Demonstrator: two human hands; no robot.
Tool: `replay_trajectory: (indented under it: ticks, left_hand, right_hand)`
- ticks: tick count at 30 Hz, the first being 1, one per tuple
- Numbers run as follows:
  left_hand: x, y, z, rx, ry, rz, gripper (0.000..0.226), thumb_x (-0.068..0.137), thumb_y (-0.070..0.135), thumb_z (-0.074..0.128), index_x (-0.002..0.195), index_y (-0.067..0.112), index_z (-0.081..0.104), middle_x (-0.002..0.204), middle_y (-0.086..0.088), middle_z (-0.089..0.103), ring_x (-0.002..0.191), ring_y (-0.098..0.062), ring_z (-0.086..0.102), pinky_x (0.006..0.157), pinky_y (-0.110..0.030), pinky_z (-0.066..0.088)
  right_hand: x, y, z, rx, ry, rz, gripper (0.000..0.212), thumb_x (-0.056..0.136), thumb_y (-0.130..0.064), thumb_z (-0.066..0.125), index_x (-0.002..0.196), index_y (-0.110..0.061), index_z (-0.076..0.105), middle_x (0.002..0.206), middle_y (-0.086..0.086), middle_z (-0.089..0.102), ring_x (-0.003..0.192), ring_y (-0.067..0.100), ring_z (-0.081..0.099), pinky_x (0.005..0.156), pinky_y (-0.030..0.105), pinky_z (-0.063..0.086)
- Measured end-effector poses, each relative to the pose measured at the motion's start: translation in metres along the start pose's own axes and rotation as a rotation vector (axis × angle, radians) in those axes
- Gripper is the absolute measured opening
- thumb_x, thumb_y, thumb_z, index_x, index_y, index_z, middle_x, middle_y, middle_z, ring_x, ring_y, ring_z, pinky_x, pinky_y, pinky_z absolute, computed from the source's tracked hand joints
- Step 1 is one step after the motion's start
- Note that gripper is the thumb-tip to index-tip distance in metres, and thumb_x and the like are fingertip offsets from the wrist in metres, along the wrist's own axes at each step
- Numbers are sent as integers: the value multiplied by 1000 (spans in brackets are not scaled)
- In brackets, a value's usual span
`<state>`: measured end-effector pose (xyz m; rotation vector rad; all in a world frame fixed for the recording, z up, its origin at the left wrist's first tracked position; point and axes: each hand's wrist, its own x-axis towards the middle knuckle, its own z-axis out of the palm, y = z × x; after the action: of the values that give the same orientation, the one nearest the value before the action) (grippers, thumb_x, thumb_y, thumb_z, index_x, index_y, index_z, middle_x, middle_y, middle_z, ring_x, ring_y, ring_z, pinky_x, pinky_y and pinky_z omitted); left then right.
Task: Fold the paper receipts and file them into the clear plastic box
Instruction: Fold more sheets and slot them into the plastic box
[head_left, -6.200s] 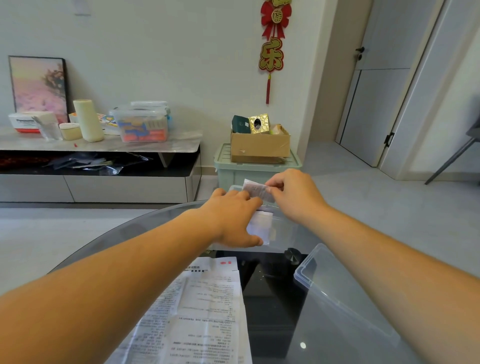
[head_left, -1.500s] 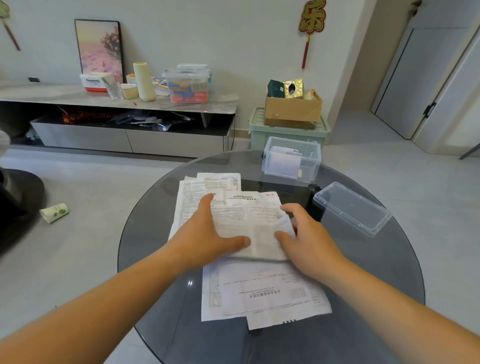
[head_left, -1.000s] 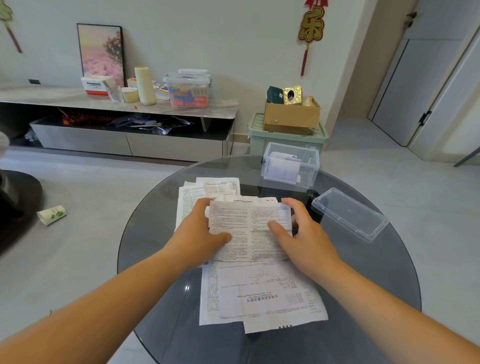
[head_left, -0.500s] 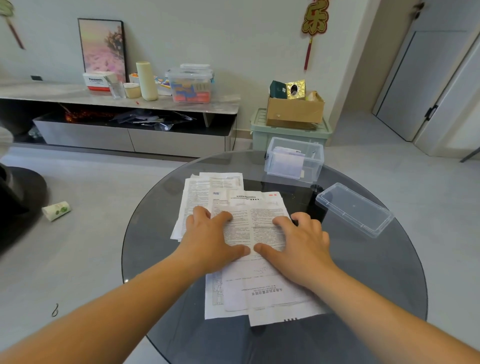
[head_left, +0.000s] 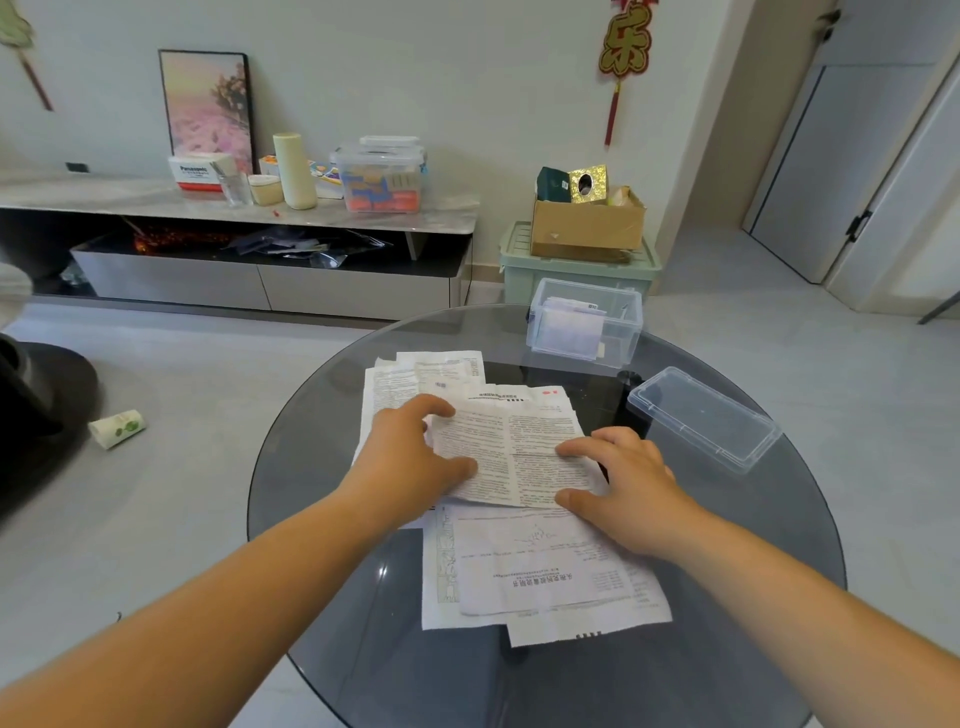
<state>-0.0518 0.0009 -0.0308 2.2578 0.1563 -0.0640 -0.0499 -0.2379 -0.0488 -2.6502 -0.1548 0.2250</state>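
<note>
Round glass table (head_left: 332, 457) under receipts (head_left: 540, 566), clear box (head_left: 621, 338), lid (head_left: 701, 415).

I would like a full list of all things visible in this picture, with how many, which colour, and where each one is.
Glass table: one, dark grey, round, in front of the person.
Folded sheet: one, white, printed, under both hands.
Loose paper sheets: several, white, spread on the table.
Clear plastic box: one, open, far table edge, folded papers inside.
Box lid: one, clear, on the table right of the sheets.
Cardboard box: one, brown, on a green bin by the wall.
Low cabinet: one, grey, against the wall, with containers on top.
Framed picture: one, pink, leaning on the wall.
Red hanging ornament: one, on the wall.
Left hand: pressing the sheet's left side.
Right hand: pressing its right side.
</note>
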Motion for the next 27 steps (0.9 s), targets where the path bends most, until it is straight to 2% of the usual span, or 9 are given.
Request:
replay_trajectory:
  ticks: [4,9,14,17,19,21,24,25,27]
  left_hand:
    - [-2,3,0,-133,39,36,54,81,21,83,125,37,55,125,7,52,85,-9,67,56,-15,53]
    - [-8,8,0,-128,-61,31,43,83,21,81,123,22,65,107,7,66,88,-10,68,81,-26,59]
    - [-25,21,5,-304,-113,-19,33,91,26,73,119,10,67,91,2,76,75,-11,74,75,-27,61]
    - [-44,27,7,-246,-131,70,19,93,37,66,105,22,70,87,10,75,75,-3,72,74,-25,60]
    - [-51,28,5,-150,-137,135,26,88,46,70,110,34,65,87,14,73,79,-2,70,82,-26,58]
    - [-51,26,-1,-215,-166,111,29,86,40,74,112,30,67,86,13,75,82,-5,72,82,-24,58]
    - [-46,27,-4,-515,-276,-21,26,88,16,75,112,9,71,93,-1,78,91,-15,74,85,-29,59]
    - [-46,28,-4,-561,-308,-37,26,87,12,75,112,8,72,95,-4,78,94,-17,74,88,-32,59]
    - [-46,30,-2,-552,-349,-26,27,86,10,76,112,9,71,96,-4,78,96,-18,74,91,-33,58]
  right_hand:
    - [-2,-2,-2,18,11,-3,50,91,-49,64,138,-45,47,150,-12,29,140,17,22,117,43,21]
    - [-19,-17,-1,-9,111,-164,58,84,-65,62,136,-42,49,146,-21,29,136,8,18,118,38,19]
    - [-34,-28,10,-23,54,-297,75,78,-73,61,141,-36,44,136,-23,40,124,2,41,106,27,41]
    - [-37,-22,13,-105,135,-343,62,84,-72,47,133,-35,51,128,-22,49,115,4,51,92,23,46]
    - [-39,-16,12,-128,188,-378,50,90,-66,39,121,-33,60,117,-20,57,107,6,57,80,19,44]
    - [-45,-14,10,-173,168,-412,57,85,-74,37,121,-35,60,118,-21,59,108,6,58,81,20,43]
    - [-52,-14,10,-201,79,-337,81,75,-85,46,142,-41,39,140,-26,45,126,2,46,103,25,39]
    - [-53,-14,11,-189,94,-316,79,78,-83,48,144,-41,36,142,-27,44,127,2,45,104,25,39]
    - [-52,-13,14,-131,173,-311,57,89,-71,44,138,-41,44,132,-25,52,114,1,51,93,21,43]
